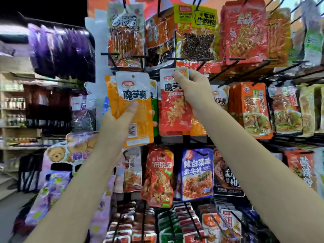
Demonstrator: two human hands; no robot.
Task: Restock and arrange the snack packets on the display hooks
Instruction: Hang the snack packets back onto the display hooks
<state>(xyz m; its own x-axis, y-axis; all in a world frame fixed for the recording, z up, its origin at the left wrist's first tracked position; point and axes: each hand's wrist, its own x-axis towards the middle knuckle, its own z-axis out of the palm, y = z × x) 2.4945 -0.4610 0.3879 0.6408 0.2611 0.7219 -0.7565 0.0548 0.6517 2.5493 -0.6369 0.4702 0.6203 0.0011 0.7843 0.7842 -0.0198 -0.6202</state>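
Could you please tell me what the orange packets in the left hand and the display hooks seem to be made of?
Orange packets: apparently thin plastic film, glossy, judging by the highlights, printed surface and punched hang hole at the top; the left hand grips them. Display hooks: probably metal wire or rod with a black coating, since they look thin, straight and dark, though blur leaves that open.

I'm holding an orange packet (135,109) up in my left hand (119,118), thumb pressing on its front. My right hand (192,88) is pinching the top edge of a red packet (173,111) hanging at a hook (177,59). More packets are hanging in rows around both.
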